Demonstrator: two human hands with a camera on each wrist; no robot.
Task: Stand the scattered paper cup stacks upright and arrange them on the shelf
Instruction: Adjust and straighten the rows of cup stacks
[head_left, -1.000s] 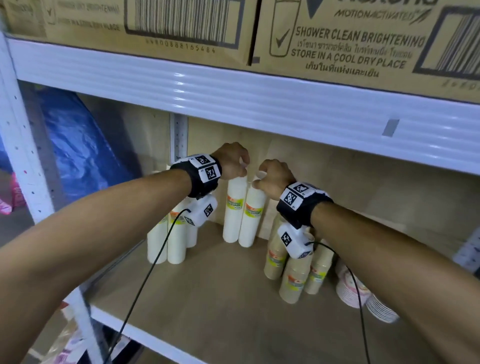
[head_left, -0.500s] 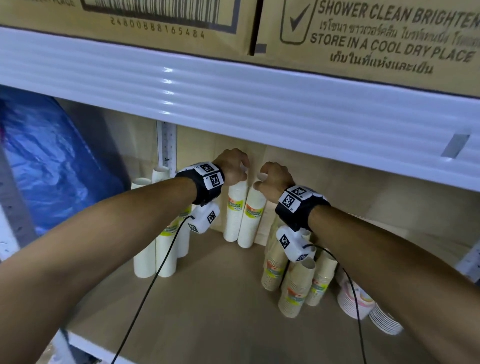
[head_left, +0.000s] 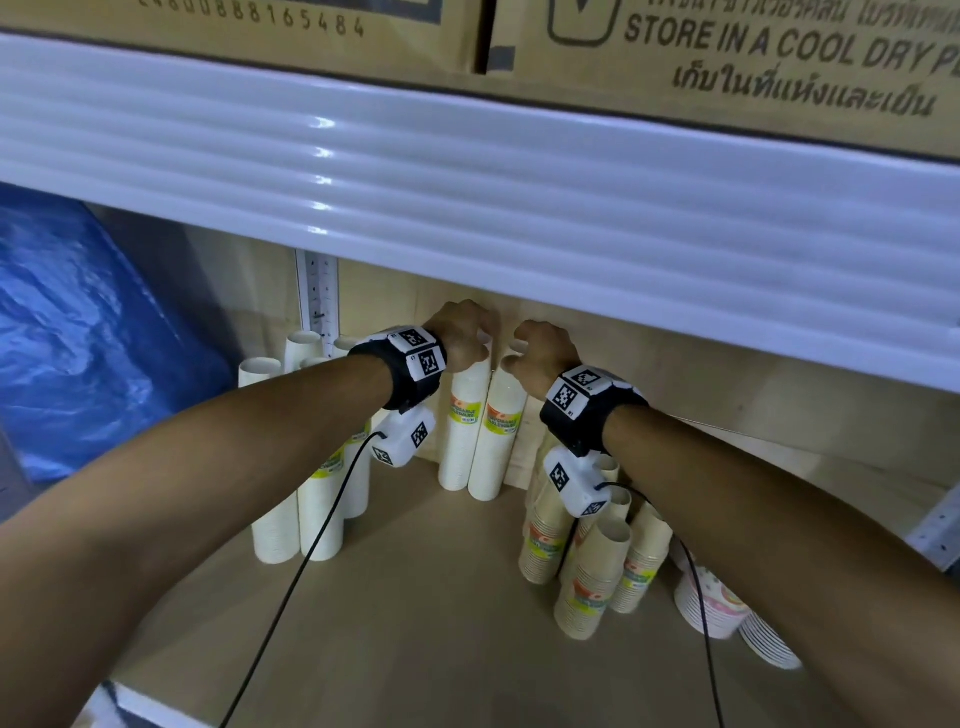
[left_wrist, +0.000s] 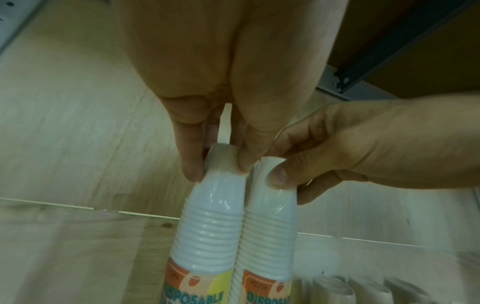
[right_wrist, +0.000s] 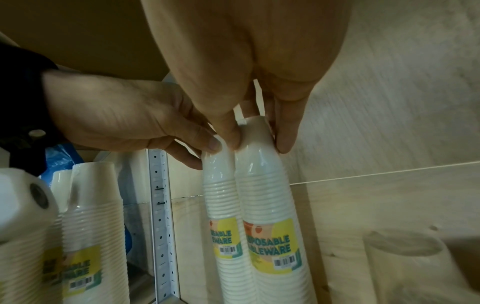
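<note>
Two tall white paper cup stacks with yellow labels stand upright side by side at the back wall of the shelf (head_left: 395, 623). My left hand (head_left: 462, 332) pinches the top of the left stack (head_left: 462, 431), and the left wrist view shows its fingertips (left_wrist: 192, 170) curled round the top cup. My right hand (head_left: 540, 348) pinches the top of the right stack (head_left: 496, 441). In the right wrist view my right hand (right_wrist: 258, 142) holds that stack (right_wrist: 267, 195), with the left stack (right_wrist: 221, 195) touching it.
Several more white stacks (head_left: 291, 519) stand upright at the left by the white upright post (head_left: 317, 291). Brown cup stacks (head_left: 592, 582) stand at the right, with patterned cups (head_left: 711, 608) lying beyond them. A white shelf beam (head_left: 467, 187) hangs low overhead.
Both hands keep their hold on the tops of the two stacks, which stay against the back wall. My head view has dropped and shifted, so the upper beam fills more of the frame.
</note>
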